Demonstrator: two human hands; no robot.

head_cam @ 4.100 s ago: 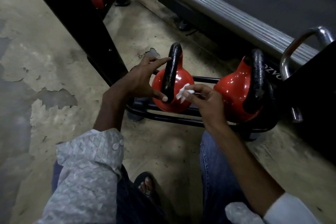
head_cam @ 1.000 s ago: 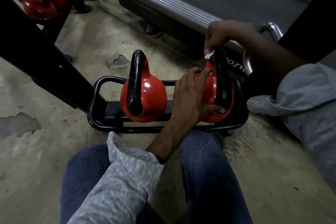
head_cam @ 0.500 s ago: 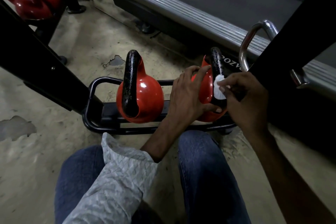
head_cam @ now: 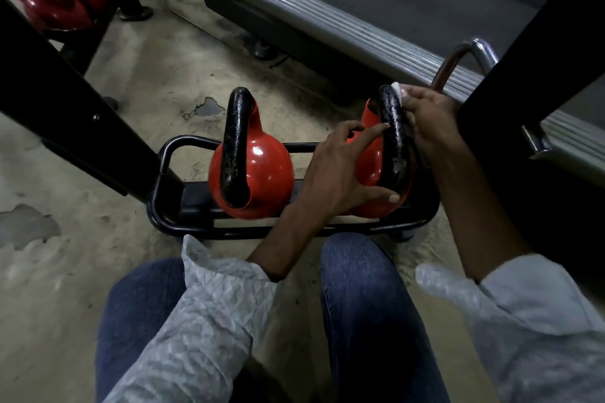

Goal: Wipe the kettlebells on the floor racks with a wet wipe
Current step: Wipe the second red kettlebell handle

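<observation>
The right hand [head_cam: 425,114] presses the wipe [head_cam: 396,88] on the right kettlebell [head_cam: 373,170] handle, which runs away from the person; the left hand [head_cam: 337,170], fingers spread, steadies its near-left flank on the floor rack [head_cam: 183,206].

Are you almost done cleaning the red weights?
About halfway here. The left kettlebell was wiped seconds ago. Now the right hand rubs the wet wipe on the handle of the right kettlebell while the left hand steadies it. The far kettlebells may still need wiping.
</observation>
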